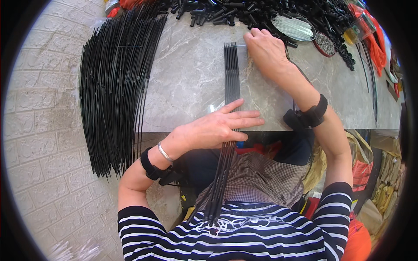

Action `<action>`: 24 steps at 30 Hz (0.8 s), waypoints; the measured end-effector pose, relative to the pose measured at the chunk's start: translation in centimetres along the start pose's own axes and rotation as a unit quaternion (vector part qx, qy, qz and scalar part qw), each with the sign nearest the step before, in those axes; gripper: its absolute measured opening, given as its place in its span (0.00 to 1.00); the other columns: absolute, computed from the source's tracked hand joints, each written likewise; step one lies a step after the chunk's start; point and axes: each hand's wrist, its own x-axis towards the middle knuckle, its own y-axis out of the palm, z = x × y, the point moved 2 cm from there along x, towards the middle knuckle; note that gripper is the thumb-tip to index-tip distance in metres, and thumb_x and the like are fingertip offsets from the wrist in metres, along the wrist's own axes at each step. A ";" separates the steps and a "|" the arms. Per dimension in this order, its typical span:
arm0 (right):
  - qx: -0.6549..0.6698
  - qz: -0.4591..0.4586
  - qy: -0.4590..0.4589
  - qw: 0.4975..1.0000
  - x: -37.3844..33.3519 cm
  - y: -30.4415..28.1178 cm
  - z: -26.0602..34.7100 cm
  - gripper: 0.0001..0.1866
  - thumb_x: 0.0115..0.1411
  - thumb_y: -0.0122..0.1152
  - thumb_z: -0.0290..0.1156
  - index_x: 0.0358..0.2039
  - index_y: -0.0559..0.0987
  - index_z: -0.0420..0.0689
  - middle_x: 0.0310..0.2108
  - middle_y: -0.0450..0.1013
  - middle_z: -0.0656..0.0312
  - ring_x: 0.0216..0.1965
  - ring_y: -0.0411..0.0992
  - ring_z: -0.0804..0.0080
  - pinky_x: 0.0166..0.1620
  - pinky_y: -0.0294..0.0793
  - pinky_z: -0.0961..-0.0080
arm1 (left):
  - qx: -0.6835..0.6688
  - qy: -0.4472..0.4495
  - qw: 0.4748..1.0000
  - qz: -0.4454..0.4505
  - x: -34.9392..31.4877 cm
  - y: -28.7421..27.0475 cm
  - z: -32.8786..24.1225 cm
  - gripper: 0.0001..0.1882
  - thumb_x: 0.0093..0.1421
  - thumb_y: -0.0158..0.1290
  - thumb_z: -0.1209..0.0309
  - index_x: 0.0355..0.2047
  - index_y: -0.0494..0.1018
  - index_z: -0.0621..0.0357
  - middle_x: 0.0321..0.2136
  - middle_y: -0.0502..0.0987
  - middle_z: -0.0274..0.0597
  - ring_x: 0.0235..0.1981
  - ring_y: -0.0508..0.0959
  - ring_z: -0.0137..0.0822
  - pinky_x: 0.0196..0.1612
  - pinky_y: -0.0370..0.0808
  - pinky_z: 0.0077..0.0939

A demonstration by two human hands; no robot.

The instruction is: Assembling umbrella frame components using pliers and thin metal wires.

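Note:
Several thin black rods [232,74] lie side by side in a flat row, running from the grey tabletop over its near edge toward my body. My left hand [215,128] lies palm down across them near that edge, fingers stretched out and spread. At the far end of the row, my right hand [267,50] is closed in a pinch. From its fingertips a thin pale pin [240,45] reaches left to the rod ends; whether it passes through them I cannot tell. The fingertips themselves are partly hidden.
A large bundle of black rods [115,91] overhangs the table at left. Black plastic tubular parts [235,11] are heaped at the back. Right of them stand a round dish of pale pins [294,28] and a red-rimmed dish of small grey pieces [324,45]. The marble-patterned table [187,82] ends before my lap.

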 end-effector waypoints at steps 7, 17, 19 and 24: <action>0.056 0.029 -0.022 0.998 0.0 -0.6 -1.0 0.06 0.49 0.55 0.23 0.30 0.76 0.40 0.35 0.73 0.55 0.42 0.72 0.57 0.40 0.76 0.65 | -0.015 0.004 1.000 -0.007 0.0 0.1 0.0 0.11 0.45 0.56 0.76 0.31 0.77 0.54 0.60 0.63 0.36 0.64 0.59 0.39 0.66 0.52 0.54; 0.142 -0.037 -0.038 0.988 0.8 0.7 0.3 0.07 0.47 0.55 0.19 0.30 0.74 0.39 0.34 0.73 0.51 0.40 0.72 0.52 0.41 0.74 0.61 | -0.021 0.009 1.000 -0.007 0.0 -0.1 0.0 0.14 0.41 0.58 0.78 0.31 0.76 0.55 0.61 0.63 0.38 0.64 0.59 0.41 0.65 0.54 0.55; 0.138 -0.022 -0.036 0.990 1.0 0.9 0.3 0.07 0.48 0.54 0.19 0.30 0.73 0.38 0.33 0.73 0.51 0.39 0.72 0.51 0.41 0.74 0.61 | -0.020 0.007 1.000 -0.005 0.0 -0.2 0.0 0.14 0.40 0.58 0.79 0.31 0.76 0.55 0.61 0.63 0.38 0.63 0.59 0.41 0.65 0.54 0.55; 0.141 -0.025 -0.023 0.989 1.3 1.3 0.8 0.08 0.50 0.52 0.20 0.32 0.74 0.40 0.33 0.73 0.53 0.39 0.72 0.53 0.42 0.72 0.62 | -0.016 0.013 1.000 -0.007 0.0 -0.3 -0.1 0.15 0.39 0.58 0.79 0.31 0.76 0.56 0.61 0.62 0.39 0.63 0.59 0.42 0.65 0.54 0.56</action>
